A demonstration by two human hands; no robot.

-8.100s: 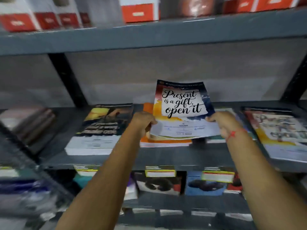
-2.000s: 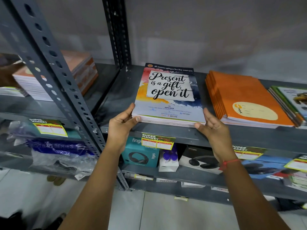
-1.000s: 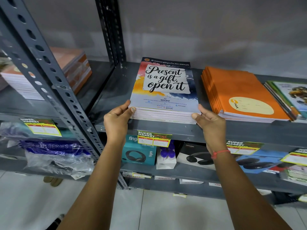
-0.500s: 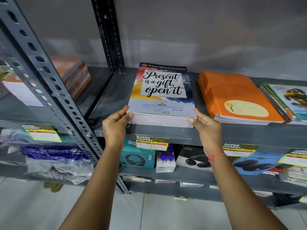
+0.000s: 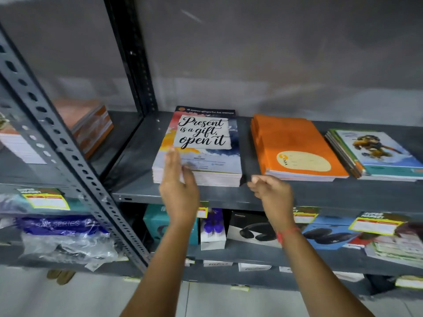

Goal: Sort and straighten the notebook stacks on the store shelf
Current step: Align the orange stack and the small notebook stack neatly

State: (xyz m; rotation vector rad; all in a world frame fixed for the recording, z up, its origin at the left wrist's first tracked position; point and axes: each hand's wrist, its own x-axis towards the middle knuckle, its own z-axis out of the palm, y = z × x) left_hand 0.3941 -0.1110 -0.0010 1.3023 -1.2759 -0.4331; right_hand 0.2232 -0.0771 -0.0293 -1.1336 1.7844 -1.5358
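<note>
1. Both hands have come off the stack: my left hand [image 5: 177, 191] is open, fingers straight, in front of the near left corner of the "Present is a gift" notebook stack [image 5: 201, 154], holding nothing; half a second ago it was pressed to that corner.
2. My right hand [image 5: 273, 194] is loosely curled and empty, just off the stack's near right corner, where it was pushing before.
3. I judge this stack done: its edges look square and it sits flat near the front of the grey shelf [image 5: 229, 197].
4. To its right, apart from it, lies the orange notebook stack [image 5: 295, 147], its left edges slightly fanned, so likely next.
5. Further right, the cartoon-cover notebook stack [image 5: 375, 154] is also stepped.
6. On the shelf below, headphone boxes [image 5: 249, 229] stand behind price tags [image 5: 377, 224].
</note>
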